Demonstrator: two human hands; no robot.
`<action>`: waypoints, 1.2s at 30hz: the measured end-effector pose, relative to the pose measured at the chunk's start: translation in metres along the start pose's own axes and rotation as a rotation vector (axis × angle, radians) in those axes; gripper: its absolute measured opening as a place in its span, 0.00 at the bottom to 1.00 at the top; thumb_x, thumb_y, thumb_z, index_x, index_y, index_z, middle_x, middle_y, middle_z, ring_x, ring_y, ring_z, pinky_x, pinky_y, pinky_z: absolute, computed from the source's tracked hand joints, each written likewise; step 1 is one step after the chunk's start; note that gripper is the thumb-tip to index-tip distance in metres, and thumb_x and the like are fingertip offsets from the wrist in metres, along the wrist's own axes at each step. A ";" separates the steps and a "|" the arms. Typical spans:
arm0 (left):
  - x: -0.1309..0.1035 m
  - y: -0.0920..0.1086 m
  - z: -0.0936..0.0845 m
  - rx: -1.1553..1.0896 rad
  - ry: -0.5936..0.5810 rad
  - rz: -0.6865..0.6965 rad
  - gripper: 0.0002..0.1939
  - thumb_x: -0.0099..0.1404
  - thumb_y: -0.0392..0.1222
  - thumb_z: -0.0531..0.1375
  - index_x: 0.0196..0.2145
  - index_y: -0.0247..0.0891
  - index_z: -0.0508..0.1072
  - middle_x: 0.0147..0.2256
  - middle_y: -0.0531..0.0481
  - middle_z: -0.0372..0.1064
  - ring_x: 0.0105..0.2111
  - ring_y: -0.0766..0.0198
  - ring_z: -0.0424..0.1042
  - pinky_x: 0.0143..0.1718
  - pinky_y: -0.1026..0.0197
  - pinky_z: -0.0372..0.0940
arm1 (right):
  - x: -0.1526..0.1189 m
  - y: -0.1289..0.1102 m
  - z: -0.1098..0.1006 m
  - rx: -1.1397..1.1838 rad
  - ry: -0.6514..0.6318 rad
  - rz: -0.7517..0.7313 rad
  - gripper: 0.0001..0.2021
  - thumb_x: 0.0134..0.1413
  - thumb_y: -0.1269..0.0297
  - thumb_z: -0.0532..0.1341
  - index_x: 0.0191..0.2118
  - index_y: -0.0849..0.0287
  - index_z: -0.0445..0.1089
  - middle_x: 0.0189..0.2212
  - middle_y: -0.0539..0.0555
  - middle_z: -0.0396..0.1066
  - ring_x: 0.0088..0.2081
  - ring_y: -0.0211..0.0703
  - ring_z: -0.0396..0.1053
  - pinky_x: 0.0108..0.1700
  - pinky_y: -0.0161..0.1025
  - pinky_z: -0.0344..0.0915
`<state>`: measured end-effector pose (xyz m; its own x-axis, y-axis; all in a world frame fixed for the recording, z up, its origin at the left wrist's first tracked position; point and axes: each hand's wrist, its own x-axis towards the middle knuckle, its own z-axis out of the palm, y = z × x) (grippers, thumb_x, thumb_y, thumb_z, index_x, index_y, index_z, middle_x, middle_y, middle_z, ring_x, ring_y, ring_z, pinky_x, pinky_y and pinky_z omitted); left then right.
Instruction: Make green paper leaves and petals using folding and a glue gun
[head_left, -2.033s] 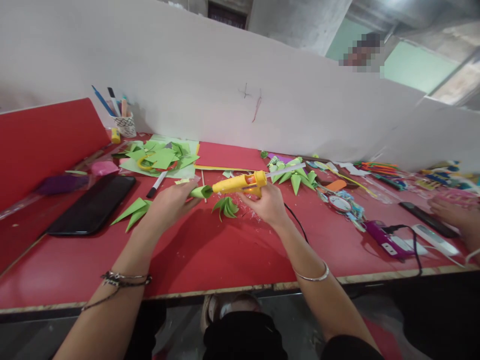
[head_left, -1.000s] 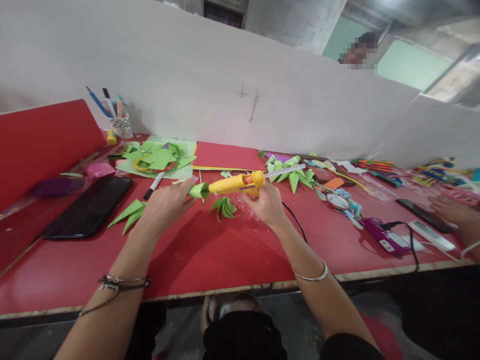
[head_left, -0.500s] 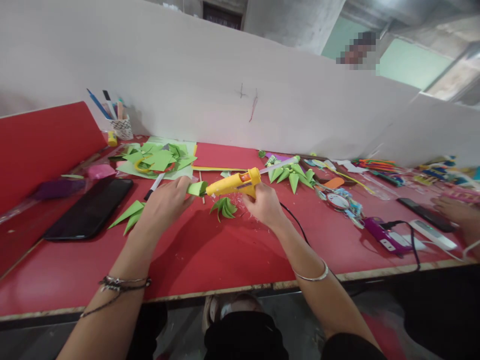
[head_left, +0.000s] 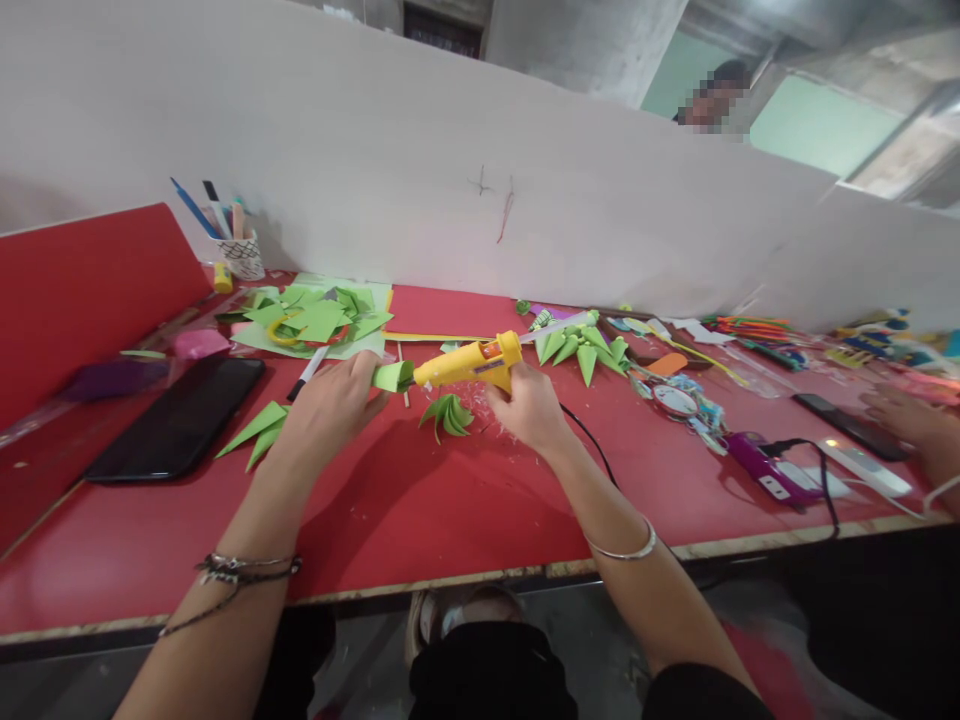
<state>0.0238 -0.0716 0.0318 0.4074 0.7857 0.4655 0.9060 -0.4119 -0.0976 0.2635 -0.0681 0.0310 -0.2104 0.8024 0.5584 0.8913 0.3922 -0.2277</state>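
My left hand point(head_left: 332, 405) is closed on a curled green paper piece point(head_left: 392, 376), held above the red table. In my right hand point(head_left: 529, 400) is a yellow hot glue gun point(head_left: 463, 364) with a clear glue stick point(head_left: 559, 327) sticking out of its back. The gun's nozzle is at the open end of the paper; whether it touches cannot be made out. Below the gun lies a fanned cluster of green paper petals point(head_left: 448, 415). Pointed green leaf pieces point(head_left: 262, 430) lie beside my left wrist.
Green paper cutouts point(head_left: 319, 320) are heaped at the back left, near a pen cup point(head_left: 242, 255). A black phone point(head_left: 176, 420) lies left. Folded green cones point(head_left: 585, 352) sit back right. A purple power strip point(head_left: 769, 470) and another person's hand point(head_left: 896, 415) are far right.
My hands, the glue gun and the green paper stay almost in place. The other person's hand at far right has shifted slightly.
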 end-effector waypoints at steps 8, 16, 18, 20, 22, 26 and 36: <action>0.000 0.001 0.000 -0.013 -0.002 -0.014 0.11 0.60 0.42 0.51 0.40 0.36 0.58 0.29 0.46 0.65 0.27 0.59 0.66 0.23 0.63 0.51 | 0.001 0.002 0.002 -0.062 0.073 0.025 0.13 0.46 0.66 0.49 0.39 0.63 0.62 0.21 0.53 0.66 0.20 0.40 0.63 0.21 0.34 0.49; 0.000 0.002 -0.001 -0.008 0.001 -0.019 0.12 0.60 0.42 0.51 0.42 0.35 0.58 0.28 0.46 0.65 0.27 0.58 0.66 0.22 0.63 0.50 | 0.000 0.003 0.004 -0.033 0.110 0.026 0.13 0.47 0.65 0.50 0.39 0.62 0.62 0.23 0.54 0.68 0.21 0.40 0.64 0.22 0.34 0.51; 0.000 0.002 0.000 -0.001 -0.002 -0.031 0.12 0.60 0.43 0.51 0.41 0.35 0.59 0.28 0.47 0.65 0.27 0.58 0.67 0.22 0.63 0.51 | 0.000 0.003 0.004 -0.010 0.126 0.014 0.11 0.47 0.64 0.52 0.37 0.61 0.63 0.24 0.53 0.68 0.21 0.39 0.63 0.22 0.34 0.52; 0.000 0.002 0.001 0.006 0.000 -0.036 0.12 0.61 0.44 0.50 0.41 0.35 0.59 0.27 0.46 0.65 0.26 0.57 0.67 0.22 0.62 0.51 | -0.001 0.001 0.004 0.022 0.141 0.002 0.11 0.47 0.60 0.54 0.36 0.61 0.63 0.24 0.53 0.69 0.21 0.38 0.63 0.23 0.34 0.53; 0.000 0.002 0.001 0.000 0.011 -0.032 0.13 0.61 0.45 0.50 0.41 0.35 0.60 0.29 0.45 0.65 0.27 0.57 0.67 0.22 0.62 0.53 | -0.001 -0.001 0.004 0.042 0.154 -0.002 0.13 0.47 0.55 0.55 0.34 0.60 0.64 0.24 0.52 0.68 0.21 0.37 0.62 0.23 0.34 0.54; 0.000 0.003 0.002 -0.044 0.019 -0.008 0.18 0.62 0.49 0.48 0.44 0.34 0.59 0.35 0.42 0.65 0.30 0.56 0.67 0.25 0.61 0.57 | -0.001 -0.002 0.003 0.032 0.171 0.001 0.16 0.46 0.51 0.56 0.32 0.60 0.65 0.22 0.52 0.67 0.21 0.36 0.62 0.23 0.34 0.54; 0.000 -0.004 0.017 -0.456 -0.186 0.097 0.18 0.64 0.42 0.43 0.50 0.33 0.49 0.43 0.39 0.58 0.44 0.58 0.63 0.42 0.56 0.59 | 0.000 0.000 0.001 -0.011 0.163 -0.013 0.16 0.48 0.53 0.56 0.37 0.60 0.66 0.27 0.53 0.70 0.27 0.40 0.67 0.25 0.34 0.56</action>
<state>0.0224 -0.0618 0.0170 0.5389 0.7854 0.3044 0.7371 -0.6146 0.2809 0.2633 -0.0673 0.0299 -0.1549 0.7134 0.6834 0.8932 0.3967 -0.2116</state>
